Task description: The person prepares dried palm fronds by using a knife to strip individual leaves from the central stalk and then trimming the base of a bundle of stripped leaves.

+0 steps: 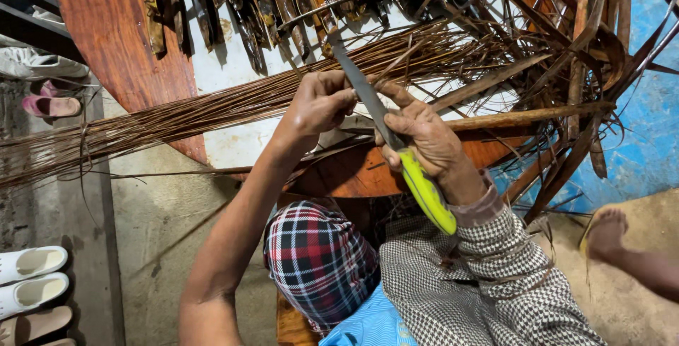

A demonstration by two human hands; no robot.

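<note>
Right hand (pixel 424 134) gripping one knife (pixel 396 141), left hand (pixel 322 102) pinching one leaf rib (pixel 453 98)

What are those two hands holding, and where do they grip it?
The right hand holds a knife by its yellow-green handle. The left hand pinches a thin brown leaf rib at the blade.

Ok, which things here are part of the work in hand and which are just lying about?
In use:
left hand
right hand
yellow-handled knife
bundle of thin brown leaf ribs
pile of dried brown leaf strips

Lying about:
white sandals
pink sandal
blue floor sheet
</note>
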